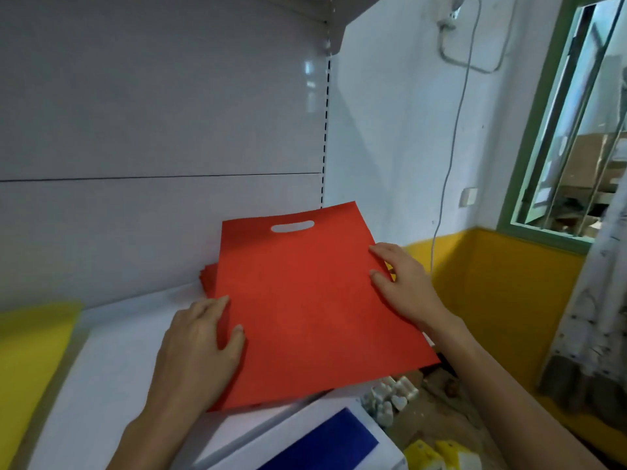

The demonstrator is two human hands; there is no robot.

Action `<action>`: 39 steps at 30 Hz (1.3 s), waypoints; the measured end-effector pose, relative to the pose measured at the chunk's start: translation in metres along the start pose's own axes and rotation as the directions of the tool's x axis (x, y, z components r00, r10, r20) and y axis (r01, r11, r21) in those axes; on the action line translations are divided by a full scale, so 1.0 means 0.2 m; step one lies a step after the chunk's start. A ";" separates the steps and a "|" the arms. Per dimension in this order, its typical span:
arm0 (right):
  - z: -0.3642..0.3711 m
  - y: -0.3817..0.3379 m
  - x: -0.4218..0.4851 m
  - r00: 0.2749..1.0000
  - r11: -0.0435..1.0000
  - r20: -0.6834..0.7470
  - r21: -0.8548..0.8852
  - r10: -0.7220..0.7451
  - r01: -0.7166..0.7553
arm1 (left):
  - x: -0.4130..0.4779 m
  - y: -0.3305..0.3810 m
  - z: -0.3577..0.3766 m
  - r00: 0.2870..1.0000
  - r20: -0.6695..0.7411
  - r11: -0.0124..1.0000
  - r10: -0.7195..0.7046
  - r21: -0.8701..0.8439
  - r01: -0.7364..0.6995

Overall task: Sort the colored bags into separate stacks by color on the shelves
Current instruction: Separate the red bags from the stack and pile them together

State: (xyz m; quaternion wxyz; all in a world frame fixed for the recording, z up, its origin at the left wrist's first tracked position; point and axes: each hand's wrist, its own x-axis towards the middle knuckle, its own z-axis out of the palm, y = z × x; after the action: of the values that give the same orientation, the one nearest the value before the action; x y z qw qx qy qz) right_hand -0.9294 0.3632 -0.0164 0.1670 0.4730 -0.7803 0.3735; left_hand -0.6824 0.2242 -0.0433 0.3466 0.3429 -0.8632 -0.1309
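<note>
Step in hand: we judge this to be laying one more red bag [305, 300] on the red stack [207, 276].
Bag position: directly above the red stack, covering nearly all of it. Only the stack's far-left corner shows.
Long axis: runs from the handle cutout [291, 227] at the far end of the red stack to the end nearest us, which juts out past the stack's front.
Left hand [200, 347]: at the stack's left side, it holds the bag's left long edge with the thumb lying on top.
Right hand [407, 286]: at the stack's right side, it holds the right long edge with two digits on top. We cannot see the remaining fingers.
Nearer hand: neither; each hand has one long edge.
Coming move: we expect to lower the bag and push it away from us until its edges meet those of the red stack.
Other colours: yellow bags [30, 340] lie well left of the red stack. A blue bag [325, 442] lies below and in front of it.
</note>
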 end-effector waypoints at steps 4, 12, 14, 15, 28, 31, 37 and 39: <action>0.13 0.09 0.15 0.987 0.996 0.135 -0.015 -0.082 0.085 | 0.06 0.01 0.04 0.998 0.039 0.992 -0.043 0.118 0.038; 0.34 0.31 0.24 0.938 0.985 0.323 -0.076 -0.124 0.156 | 0.06 0.10 0.21 0.985 0.019 0.957 -0.174 0.239 0.164; 0.39 0.36 0.23 0.947 0.991 0.303 -0.052 -0.102 0.123 | 0.03 0.11 0.26 0.978 -0.021 0.955 -0.206 0.214 0.206; 0.41 0.38 0.22 0.959 0.994 0.270 -0.034 -0.088 0.100 | 0.01 0.11 0.28 0.972 -0.054 0.954 -0.228 0.186 0.235; 0.18 0.19 0.25 0.983 0.950 -0.124 0.263 -0.137 0.166 | -0.14 0.04 0.03 0.940 -0.285 0.962 -0.188 0.138 0.234; 0.19 -0.03 0.26 0.964 0.925 -0.141 0.280 -0.227 0.258 | -0.23 -0.03 -0.15 0.932 -0.326 0.969 -0.157 0.133 0.210; 0.39 -0.72 0.11 0.929 0.859 -0.100 0.356 -0.357 0.369 | -0.52 -0.28 -0.63 0.894 -0.405 0.961 -0.191 0.106 0.254; 0.49 -0.99 0.02 0.913 0.827 -0.073 0.398 -0.402 0.396 | -0.64 -0.40 -0.80 0.882 -0.424 0.950 -0.206 0.128 0.283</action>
State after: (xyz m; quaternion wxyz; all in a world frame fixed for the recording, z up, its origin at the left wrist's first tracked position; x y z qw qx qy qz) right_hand -0.7506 0.2335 0.0042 0.1343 0.6520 -0.5711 0.4804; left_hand -0.4639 0.2556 -0.0294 0.4648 0.5000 -0.7305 -0.0187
